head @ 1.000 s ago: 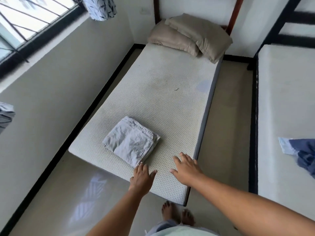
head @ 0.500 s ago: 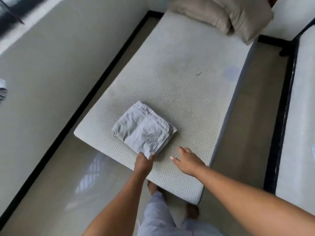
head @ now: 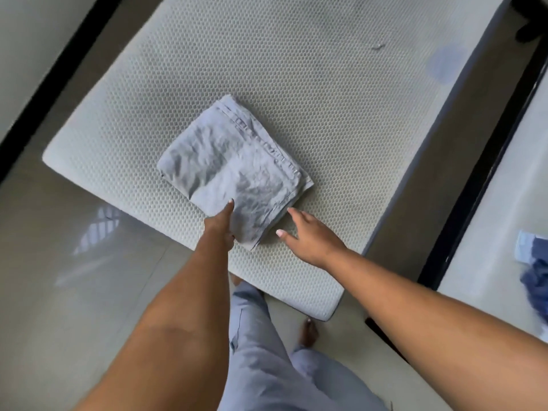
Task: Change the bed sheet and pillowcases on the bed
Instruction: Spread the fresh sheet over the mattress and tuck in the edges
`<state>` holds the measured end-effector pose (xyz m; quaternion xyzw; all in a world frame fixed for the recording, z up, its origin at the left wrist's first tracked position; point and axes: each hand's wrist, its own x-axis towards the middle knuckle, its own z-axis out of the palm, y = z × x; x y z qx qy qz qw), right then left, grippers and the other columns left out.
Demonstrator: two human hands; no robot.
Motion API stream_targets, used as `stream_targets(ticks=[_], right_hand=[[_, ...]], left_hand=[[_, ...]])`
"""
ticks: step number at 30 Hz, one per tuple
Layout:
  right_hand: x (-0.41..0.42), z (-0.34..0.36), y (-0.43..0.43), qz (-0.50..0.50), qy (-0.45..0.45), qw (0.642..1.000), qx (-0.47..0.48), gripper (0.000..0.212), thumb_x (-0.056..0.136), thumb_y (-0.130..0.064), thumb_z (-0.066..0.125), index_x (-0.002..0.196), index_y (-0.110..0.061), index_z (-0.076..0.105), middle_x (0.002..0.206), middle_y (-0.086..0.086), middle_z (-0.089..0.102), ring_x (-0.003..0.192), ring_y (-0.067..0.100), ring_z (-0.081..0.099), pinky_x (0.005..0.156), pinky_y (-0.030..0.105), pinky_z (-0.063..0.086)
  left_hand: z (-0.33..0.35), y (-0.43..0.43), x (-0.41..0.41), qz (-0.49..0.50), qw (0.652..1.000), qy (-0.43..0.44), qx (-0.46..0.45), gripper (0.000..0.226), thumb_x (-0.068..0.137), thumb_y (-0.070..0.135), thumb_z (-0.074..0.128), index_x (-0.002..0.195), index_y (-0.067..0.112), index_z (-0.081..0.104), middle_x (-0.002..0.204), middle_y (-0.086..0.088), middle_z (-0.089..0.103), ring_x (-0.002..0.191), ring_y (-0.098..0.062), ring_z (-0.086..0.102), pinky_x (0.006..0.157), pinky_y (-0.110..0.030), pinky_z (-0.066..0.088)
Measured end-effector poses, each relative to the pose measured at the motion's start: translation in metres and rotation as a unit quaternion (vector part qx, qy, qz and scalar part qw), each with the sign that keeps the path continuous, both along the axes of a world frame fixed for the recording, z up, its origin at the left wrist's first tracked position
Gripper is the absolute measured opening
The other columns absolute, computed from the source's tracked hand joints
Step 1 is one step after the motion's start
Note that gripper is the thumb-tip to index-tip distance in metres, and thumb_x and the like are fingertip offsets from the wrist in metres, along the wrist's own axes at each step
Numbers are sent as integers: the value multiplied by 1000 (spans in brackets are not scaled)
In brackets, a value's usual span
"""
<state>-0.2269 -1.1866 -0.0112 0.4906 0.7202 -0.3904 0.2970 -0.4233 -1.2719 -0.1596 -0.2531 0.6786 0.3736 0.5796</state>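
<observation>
Left hand (head: 220,226) pinched folded grey sheet (head: 234,170) at near corner, thumb on top; right hand (head: 311,240) fingers spread apart beside sheet, over bare mattress (head: 296,69).

Glossy floor (head: 89,292) lies left of the grip. Far right of it, a blue cloth (head: 536,277) rests on a second mattress (head: 510,203) with a black frame (head: 458,232).

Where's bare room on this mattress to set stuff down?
Free: the white honeycomb-textured mattress beyond the folded grey sheet, and the strip left of it. Crowded: near edge, left hand grips the sheet, right hand open beside it.
</observation>
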Motion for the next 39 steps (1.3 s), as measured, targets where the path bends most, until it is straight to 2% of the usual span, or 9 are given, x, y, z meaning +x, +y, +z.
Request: stream_targets(ticks=[5, 9, 13, 16, 20, 24, 28, 32, 39], right_hand=[[8, 2, -3, 34, -9, 999, -11, 76, 102, -60, 40, 163, -25, 10, 169, 8, 17, 152, 29, 26, 118, 45, 33], [26, -3, 15, 62, 16, 998, 2, 75, 103, -57, 41, 162, -24, 10, 169, 8, 18, 152, 28, 26, 118, 47, 34], [50, 0, 36, 105, 54, 993, 21, 85, 100, -57, 49, 163, -22, 5, 170, 8, 9, 154, 28, 20, 120, 47, 31], [79, 14, 55, 147, 125, 980, 50, 103, 92, -59, 62, 163, -21, -1, 171, 9, -2, 156, 29, 9, 123, 46, 23], [128, 40, 82, 190, 216, 956, 57, 114, 83, -65, 68, 161, -33, -9, 171, 1, -10, 158, 22, -6, 127, 48, 9], [185, 85, 117, 182, 300, 936, 32, 85, 94, -34, 68, 161, -31, 17, 163, 1, 36, 147, 20, 38, 117, 37, 35], [210, 125, 136, 107, 331, 937, 26, 58, 96, -26, 62, 151, -30, 46, 133, 1, 67, 119, 21, 63, 87, 22, 42], [210, 150, 145, -9, 343, 938, -59, 20, 100, -34, 56, 113, -34, 71, 104, -9, 76, 99, 14, 70, 88, 36, 55], [193, 184, 154, -155, 328, 917, -166, 54, 103, -56, 42, 111, -15, 75, 105, 7, 78, 99, 23, 75, 95, 48, 58]], left_hand=[[-3, 8, 0, 12, 999, -39, -16, 105, 48, 59, 95, 137, 16, 58, 148, -5, 52, 134, -31, 52, 110, -47, 43], [-48, 5, 3, 61, 996, 22, -55, 134, 21, 56, 100, 141, 22, 50, 139, -6, 58, 116, -34, 62, 92, -54, 53], [25, 42, 46, 123, 990, 71, 25, 67, 65, 30, 89, 125, 10, 63, 117, -10, 72, 100, -32, 71, 88, -52, 58], [105, 71, 101, 93, 961, 243, 98, 51, 75, 23, 75, 124, 13, 63, 121, -3, 71, 110, -24, 69, 98, -50, 55], [211, 112, 188, 77, 966, 230, 85, 31, 95, 25, 59, 122, 11, 64, 108, -13, 72, 108, -32, 68, 96, -51, 55], [283, 124, 254, 57, 977, 191, 76, 32, 95, 29, 59, 123, 13, 59, 105, -14, 70, 98, -33, 71, 74, -48, 60], [318, 104, 284, -23, 961, 152, 231, 35, 101, 51, 50, 127, 31, 65, 126, 6, 70, 119, -14, 64, 94, -43, 51], [329, 94, 301, -40, 947, 93, 304, 54, 97, 72, 32, 140, 47, 53, 141, 19, 58, 135, -7, 49, 112, -47, 36], [341, 76, 316, -88, 920, 194, 329, 95, 79, 50, 81, 156, 39, 26, 152, 10, 46, 126, -4, 57, 105, -28, 49]])
